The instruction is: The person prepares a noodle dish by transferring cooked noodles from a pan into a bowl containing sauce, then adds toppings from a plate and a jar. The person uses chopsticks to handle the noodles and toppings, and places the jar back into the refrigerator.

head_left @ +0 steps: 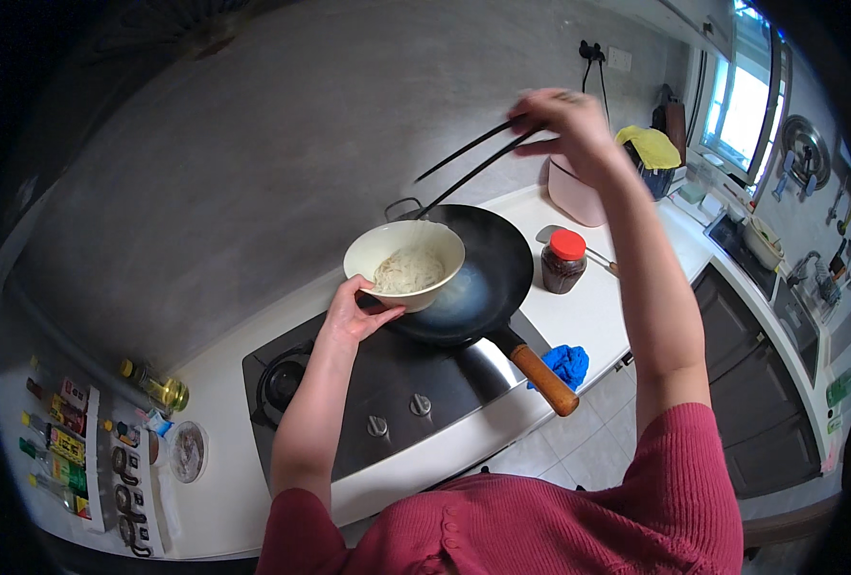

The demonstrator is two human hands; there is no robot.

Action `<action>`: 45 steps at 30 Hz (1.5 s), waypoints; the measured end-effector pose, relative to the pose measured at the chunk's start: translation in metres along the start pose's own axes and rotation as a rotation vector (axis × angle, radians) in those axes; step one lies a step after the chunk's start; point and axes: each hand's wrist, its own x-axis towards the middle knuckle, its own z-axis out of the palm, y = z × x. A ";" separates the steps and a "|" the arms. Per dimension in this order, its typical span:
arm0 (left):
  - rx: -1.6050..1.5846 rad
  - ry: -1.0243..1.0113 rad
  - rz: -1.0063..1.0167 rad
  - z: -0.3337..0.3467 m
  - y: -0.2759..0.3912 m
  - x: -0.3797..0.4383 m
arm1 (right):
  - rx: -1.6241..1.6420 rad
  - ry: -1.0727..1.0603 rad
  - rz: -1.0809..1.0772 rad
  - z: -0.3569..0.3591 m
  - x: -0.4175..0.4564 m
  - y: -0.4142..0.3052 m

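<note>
My left hand (361,309) grips the rim and side of a cream bowl (353,251), held above the left part of a black wok (512,251). Pale noodles (410,270) lie in the bowl. Raised above and to the right, my right hand (566,126) holds a pair of long black chopsticks (479,164), spread apart and slanting down towards the bowl's far rim. Cloudy liquid (461,293) shows in the wok, which stands on the gas hob (461,402) with its wooden handle (546,377) pointing towards me.
Right of the wok are a red-lidded jar (563,262), a spatula (555,233), a blue cloth (566,364) and a pink container (573,194). A second burner (285,381) is at the left. Farther left are an oil bottle (156,386), a round dish (188,451) and racks of bottles (62,445).
</note>
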 end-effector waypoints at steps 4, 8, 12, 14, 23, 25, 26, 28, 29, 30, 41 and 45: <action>0.003 -0.034 -0.021 0.002 -0.001 0.005 | -0.101 -0.083 0.342 -0.087 0.017 0.078; 0.017 -0.062 -0.041 0.004 -0.002 0.007 | 0.124 0.130 0.617 -0.038 0.005 0.209; 0.037 -0.150 -0.052 -0.003 0.003 -0.003 | 0.418 0.415 0.599 0.009 0.010 0.265; 0.040 -0.180 -0.065 -0.003 0.005 -0.008 | 0.554 0.489 0.609 0.017 0.013 0.275; 0.002 -0.144 -0.082 -0.018 0.001 -0.005 | 0.798 0.626 0.552 0.006 0.049 0.254; 0.003 -0.154 -0.088 -0.019 0.000 -0.001 | 0.845 0.560 0.494 -0.003 0.064 0.235; 0.003 -0.129 -0.092 -0.019 -0.001 0.001 | 0.860 0.551 0.416 -0.005 0.069 0.225; 0.004 -0.080 -0.104 -0.019 -0.001 0.006 | 0.777 0.506 0.394 -0.008 0.083 0.193; 0.015 -0.079 -0.100 -0.015 -0.003 0.007 | 0.738 0.498 0.358 -0.013 0.090 0.180; 0.024 -0.072 -0.095 -0.011 -0.004 0.006 | 0.719 0.477 0.334 -0.014 0.096 0.164; 0.038 -0.026 -0.088 0.009 -0.011 0.016 | 0.626 0.295 -0.030 -0.012 0.172 -0.007; 0.035 -0.020 -0.071 0.012 -0.006 0.019 | 0.591 0.185 -0.185 0.004 0.210 -0.045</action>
